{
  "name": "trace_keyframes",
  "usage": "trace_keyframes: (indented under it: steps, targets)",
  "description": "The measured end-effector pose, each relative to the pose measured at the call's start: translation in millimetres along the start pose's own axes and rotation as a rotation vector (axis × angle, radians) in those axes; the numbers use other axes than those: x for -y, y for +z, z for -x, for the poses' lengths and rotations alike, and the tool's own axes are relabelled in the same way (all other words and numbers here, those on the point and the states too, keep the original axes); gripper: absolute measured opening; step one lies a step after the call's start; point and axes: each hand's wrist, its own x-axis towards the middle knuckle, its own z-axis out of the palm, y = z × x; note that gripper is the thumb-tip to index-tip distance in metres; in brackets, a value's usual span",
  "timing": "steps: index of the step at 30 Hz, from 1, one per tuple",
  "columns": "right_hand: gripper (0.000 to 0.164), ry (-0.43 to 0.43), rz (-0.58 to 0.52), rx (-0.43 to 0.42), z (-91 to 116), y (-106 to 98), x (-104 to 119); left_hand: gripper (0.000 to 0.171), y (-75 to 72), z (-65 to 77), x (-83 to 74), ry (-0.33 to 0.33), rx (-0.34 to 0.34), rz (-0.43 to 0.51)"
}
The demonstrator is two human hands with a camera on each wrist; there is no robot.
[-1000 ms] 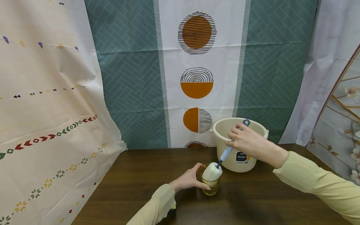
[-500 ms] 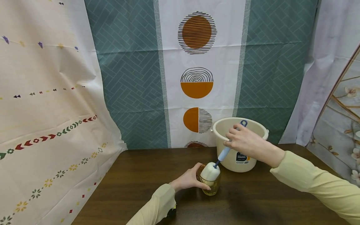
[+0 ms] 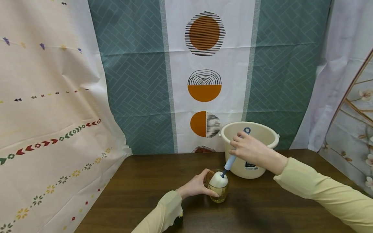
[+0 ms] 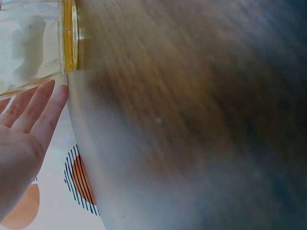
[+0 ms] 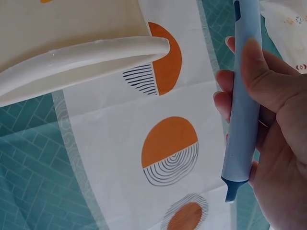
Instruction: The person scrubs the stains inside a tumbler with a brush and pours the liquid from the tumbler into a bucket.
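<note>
An amber-tinted drinking glass [image 3: 220, 196] stands on the brown table. My left hand [image 3: 197, 185] grips it from the left, thumb at the front and fingers around the back. In the left wrist view the fingers [image 4: 45, 112] lie along the side of the glass [image 4: 71, 38]. My right hand [image 3: 251, 149] holds a sponge bottle brush by its light-blue handle [image 3: 230, 162]. The brush's white sponge head [image 3: 218, 180] sits well down inside the glass, with the handle slanting up to the right. In the right wrist view the fingers and thumb wrap around the handle [image 5: 242, 129].
A cream bucket [image 3: 241, 168] with a dark label stands right behind the glass, partly covered by my right hand. Patterned cloths [image 3: 140, 97] hang behind and beside the table [image 3: 140, 181]. A small black object [image 3: 177, 220] shows by my left sleeve.
My right hand has moved left and slightly down, and the brush stands steeper. The sponge head shifted left, then sank deeper into the glass. My left hand has stayed on the glass.
</note>
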Motion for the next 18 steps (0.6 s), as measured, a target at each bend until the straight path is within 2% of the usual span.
trace_keyframes:
  steps: [10,18]
  targets:
    - [0.021,-0.01,0.019,0.039,-5.4,1.4,4.8,0.065,-0.9,0.3,-0.6,-0.001,0.009,0.012]
    - [0.019,-0.018,0.048,0.02,-7.5,3.6,8.9,0.066,-0.8,0.6,-1.6,0.014,0.013,0.001]
